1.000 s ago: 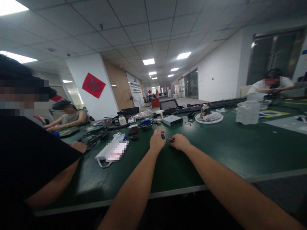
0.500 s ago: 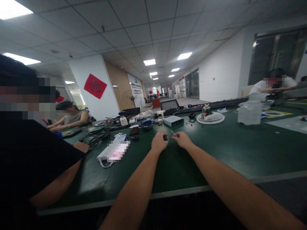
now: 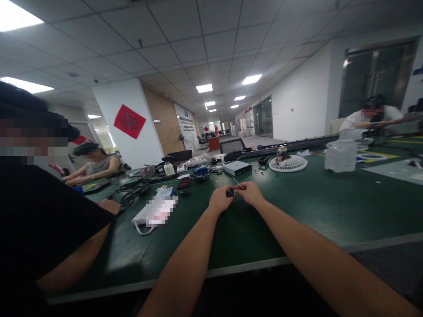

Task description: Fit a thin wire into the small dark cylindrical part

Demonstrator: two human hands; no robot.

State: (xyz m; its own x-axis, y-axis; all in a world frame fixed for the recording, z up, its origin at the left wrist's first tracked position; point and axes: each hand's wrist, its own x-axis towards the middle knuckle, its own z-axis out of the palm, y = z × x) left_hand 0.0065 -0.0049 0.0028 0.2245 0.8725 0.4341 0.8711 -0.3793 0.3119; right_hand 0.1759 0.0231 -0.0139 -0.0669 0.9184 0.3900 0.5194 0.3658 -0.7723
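My left hand (image 3: 220, 198) is closed around a small black object (image 3: 230, 192), mostly covered by the fingers, so its kind cannot be made out. Close beside it on the right, my right hand (image 3: 250, 193) pinches a thin light-coloured stick (image 3: 237, 183) that slants up to the left. The fingertips of both hands almost meet over the green table (image 3: 297, 211). Just beyond them lies a grey-and-black box (image 3: 237, 168).
A white fan grille (image 3: 288, 164) with a motor stands behind on the right, near white plastic parts (image 3: 341, 156). On the left are a white bag (image 3: 155, 209), black cables (image 3: 130, 193) and a blue coil (image 3: 200, 172). A person in a black sleeve (image 3: 59, 220) sits close at left.
My right hand has moved left, up to my left hand. The black object has turned a little and shows more. The whole view has shifted slightly.
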